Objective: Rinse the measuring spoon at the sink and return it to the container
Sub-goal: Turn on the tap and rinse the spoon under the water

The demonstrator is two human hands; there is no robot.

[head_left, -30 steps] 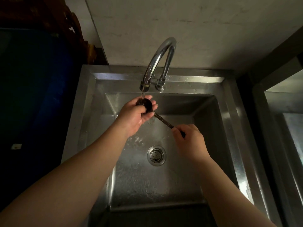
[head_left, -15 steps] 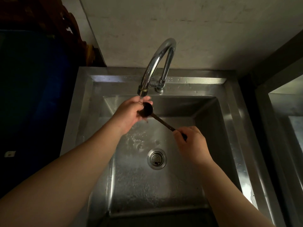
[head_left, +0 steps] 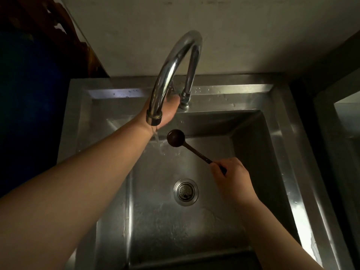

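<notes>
So the measuring spoon (head_left: pixel 176 138) is out over the sink (head_left: pixel 280 152), held by the tail end of its handle in the right hand (head_left: pixel 231 176), which is pinched tight around that end. Its long axis runs on a diagonal: bowl up and to the left, handle down and to the right into the fist. The bowl sits just right of the thin stream of water (head_left: pixel 155 136) dropping from the faucet (head_left: pixel 171 71) spout, near it but apart, as far as I can tell.

The left hand (head_left: pixel 167 112) isn't on the spoon at all. It's reaching up behind the spout toward the faucet base, partly hidden by the chrome pipe, so I can't tell if its fingers are curled on anything or just loose. My guess is it's going for the tap.

Relation that matters: the spoon belongs entirely to the right hand, and the bowl points away from that hand toward the water. The container isn't in view anywhere, so I reckon the right hand carries it off from here, bowl leading. The drain (head_left: pixel 186 192) sits below, between the two arms.
</notes>
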